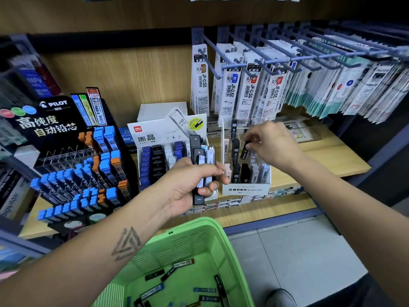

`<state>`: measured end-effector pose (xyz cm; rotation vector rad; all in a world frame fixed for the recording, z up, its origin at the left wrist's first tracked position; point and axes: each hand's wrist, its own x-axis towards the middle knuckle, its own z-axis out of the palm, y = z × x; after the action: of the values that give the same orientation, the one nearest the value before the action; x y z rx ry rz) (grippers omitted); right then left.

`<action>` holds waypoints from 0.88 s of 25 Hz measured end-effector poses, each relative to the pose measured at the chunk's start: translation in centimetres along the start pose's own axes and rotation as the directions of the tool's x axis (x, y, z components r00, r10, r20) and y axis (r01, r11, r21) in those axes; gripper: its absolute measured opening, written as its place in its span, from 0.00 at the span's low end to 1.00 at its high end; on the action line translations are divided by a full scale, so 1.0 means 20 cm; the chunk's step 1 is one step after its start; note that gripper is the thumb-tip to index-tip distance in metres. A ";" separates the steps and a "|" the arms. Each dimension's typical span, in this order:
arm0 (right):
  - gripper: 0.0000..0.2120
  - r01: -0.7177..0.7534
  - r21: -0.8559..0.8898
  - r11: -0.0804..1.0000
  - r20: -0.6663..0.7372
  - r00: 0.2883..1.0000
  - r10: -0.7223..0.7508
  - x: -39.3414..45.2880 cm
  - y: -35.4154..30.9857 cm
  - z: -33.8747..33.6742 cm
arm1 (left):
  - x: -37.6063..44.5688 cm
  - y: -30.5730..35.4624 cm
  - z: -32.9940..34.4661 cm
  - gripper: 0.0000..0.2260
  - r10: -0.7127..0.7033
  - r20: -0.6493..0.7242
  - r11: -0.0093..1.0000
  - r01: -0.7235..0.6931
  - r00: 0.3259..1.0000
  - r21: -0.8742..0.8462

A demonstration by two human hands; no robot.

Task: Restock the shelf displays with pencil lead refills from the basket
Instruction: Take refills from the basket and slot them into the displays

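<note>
At stationery shelf: refills going into the MONO graph MG display (245, 189).
Right hand (271, 145) pinches a black lead case (245, 149) over its slots; left hand (190, 185) grips a bundle of cases (202, 160). Green basket (223, 247) below holds more; Pilot rack (57, 138) and deli box (155, 134) alongside.

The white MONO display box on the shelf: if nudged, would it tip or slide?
The MONO display box looks like thin card holding small lead cases, so probably light and apt to slide. Its tall clear back suggests it might tip backward. The right hand works gently above it.
</note>
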<state>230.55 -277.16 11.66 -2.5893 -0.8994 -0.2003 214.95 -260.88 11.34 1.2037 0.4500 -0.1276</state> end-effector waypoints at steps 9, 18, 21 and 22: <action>0.05 0.016 -0.187 0.982 -0.097 0.995 -0.035 0.02 -0.03 0.07 | 0.02 -0.02 -0.03 0.05 -0.013 0.017 1.000 0.013 1.000 0.002; 0.04 0.011 0.211 0.977 -0.102 0.995 0.011 -0.02 -0.10 -0.03 | -0.01 -0.03 -0.01 0.09 -0.085 0.073 0.996 0.088 0.994 -0.031; 0.07 -0.254 0.699 0.669 0.342 0.940 -0.001 -0.09 -0.23 -0.06 | -0.01 -0.04 -0.01 0.14 -0.084 0.063 0.995 0.087 0.994 -0.040; 0.09 -0.280 0.733 0.621 0.396 0.917 -0.055 -0.11 -0.24 -0.05 | -0.01 -0.04 -0.01 0.16 -0.081 0.066 0.996 0.084 0.995 -0.041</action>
<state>225.78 -275.29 13.53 -1.8342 -0.7016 0.6425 214.47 -261.00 10.70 1.1354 0.4444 -0.2256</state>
